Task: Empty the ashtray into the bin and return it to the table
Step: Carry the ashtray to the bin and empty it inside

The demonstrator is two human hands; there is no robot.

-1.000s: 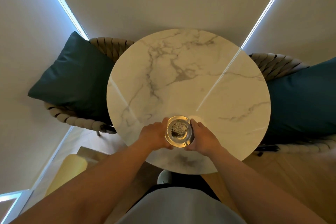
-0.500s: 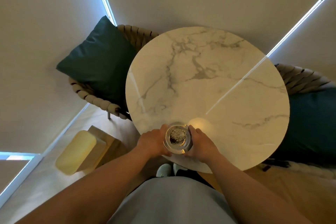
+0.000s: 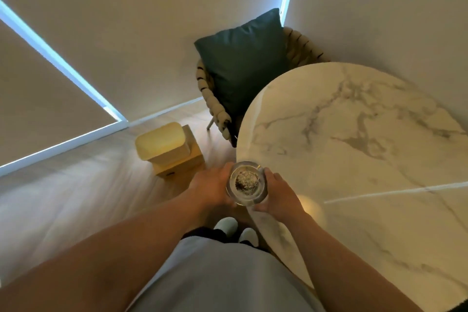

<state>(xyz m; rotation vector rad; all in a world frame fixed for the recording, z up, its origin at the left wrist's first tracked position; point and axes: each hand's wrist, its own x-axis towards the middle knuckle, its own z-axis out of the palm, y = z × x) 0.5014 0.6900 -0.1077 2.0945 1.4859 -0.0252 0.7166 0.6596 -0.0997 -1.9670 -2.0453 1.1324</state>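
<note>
1. The room is a corner with plain pale walls, a wooden floor and strips of blue light at the edges of the blinds. A round marble worktop fills the right side, and a woven chair with a dark green cushion stands beyond it.
2. I see the glass ashtray at the near left edge of the worktop, half over the rim. It seems lifted, but I cannot tell if its base touches the marble.
3. My left hand closes on its left side and my right hand on its right side. Both grips are wrapped around the glass with the fingers curled, so the ashtray is held between them.
4. The ashtray is round, so it has no long axis. Its opening points straight up and it looks level, with a heap of grey ash in the middle.
5. The relation that matters now: the yellow-lidded bin stands on the floor to the left and a little farther than the ashtray, beside a wooden box. The left hand is the nearer one to it.
6. I judge the next move is to carry the ashtray left, keeping it level so the ash does not spill. The lid looks shut, so one hand may have to open it first.
</note>
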